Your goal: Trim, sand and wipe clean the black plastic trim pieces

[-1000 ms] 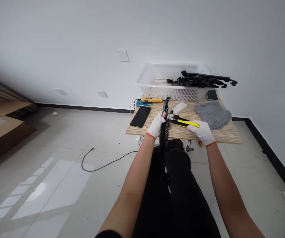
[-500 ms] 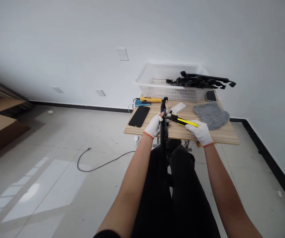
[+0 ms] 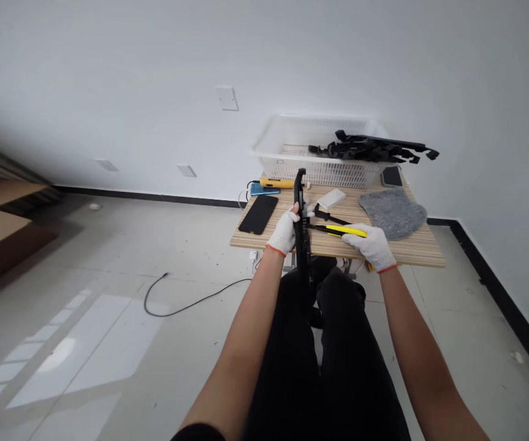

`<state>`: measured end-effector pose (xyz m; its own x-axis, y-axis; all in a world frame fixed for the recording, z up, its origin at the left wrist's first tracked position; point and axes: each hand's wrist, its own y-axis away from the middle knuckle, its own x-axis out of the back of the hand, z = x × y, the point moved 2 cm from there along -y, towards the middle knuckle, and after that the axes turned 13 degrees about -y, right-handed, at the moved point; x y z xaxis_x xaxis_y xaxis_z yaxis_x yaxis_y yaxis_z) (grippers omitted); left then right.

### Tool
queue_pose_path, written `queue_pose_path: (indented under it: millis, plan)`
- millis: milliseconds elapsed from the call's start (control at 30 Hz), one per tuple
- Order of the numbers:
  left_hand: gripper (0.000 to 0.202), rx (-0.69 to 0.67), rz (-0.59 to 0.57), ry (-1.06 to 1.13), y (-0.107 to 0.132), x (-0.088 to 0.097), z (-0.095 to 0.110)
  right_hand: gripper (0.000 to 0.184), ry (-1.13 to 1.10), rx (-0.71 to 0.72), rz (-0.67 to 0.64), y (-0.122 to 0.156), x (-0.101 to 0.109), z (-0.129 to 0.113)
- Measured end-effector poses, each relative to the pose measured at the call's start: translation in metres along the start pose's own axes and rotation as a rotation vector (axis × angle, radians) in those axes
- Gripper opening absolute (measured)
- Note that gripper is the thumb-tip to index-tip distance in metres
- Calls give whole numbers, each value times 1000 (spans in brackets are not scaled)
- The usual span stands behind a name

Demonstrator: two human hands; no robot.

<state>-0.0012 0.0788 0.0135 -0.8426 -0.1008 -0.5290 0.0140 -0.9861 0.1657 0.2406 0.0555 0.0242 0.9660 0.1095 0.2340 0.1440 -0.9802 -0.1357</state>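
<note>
My left hand [image 3: 285, 230], in a white glove, is closed around a long black plastic part [image 3: 301, 229] that stands on end over the front edge of the table and reaches down between my knees. In my gloved right hand [image 3: 372, 246] is a yellow and black utility knife [image 3: 344, 231]. Its front end points left and meets the right side of the black part; whether the blade touches it I cannot tell. Just behind the knife, a black tool with a forked end [image 3: 331, 215] lies on the table, partly hidden by the knife and my hand.
A white plastic basket [image 3: 310, 171] with several black parts [image 3: 374, 149] stands at the back of the striped wooden table [image 3: 333, 246]. Around it lie a grey cloth [image 3: 393, 213], a black phone [image 3: 258, 215], a white box [image 3: 331, 198] and a yellow-handled tool [image 3: 277, 184]. A cable [image 3: 195, 306] trails across the floor.
The black part has shifted slightly left and up in my left hand. The knife's front end has dropped a little toward me, uncovering more of the black tool behind it.
</note>
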Motion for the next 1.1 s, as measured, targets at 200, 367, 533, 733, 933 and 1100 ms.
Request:
queue_pose_path:
  millis: [200,367,533,733,933,1100]
  plan:
    - [12,58,-65,-180,4,-3,-6,53,-84,-17,156,0,1,5]
    - [11,21,-124,-191,3,-6,-8,54,-70,-6,184,1,3,2]
    - [14,-34,-66,-211,2,-4,-8,53,-163,-96,82,0,3,6]
    - [13,41,-18,-195,3,-3,-5,55,-129,-79,91,1,2,5]
    - [13,71,33,-131,3,-7,-4,53,-118,-115,28,0,3,4]
    - [26,85,64,-41,4,-9,-1,50,-84,-116,-71,1,3,2]
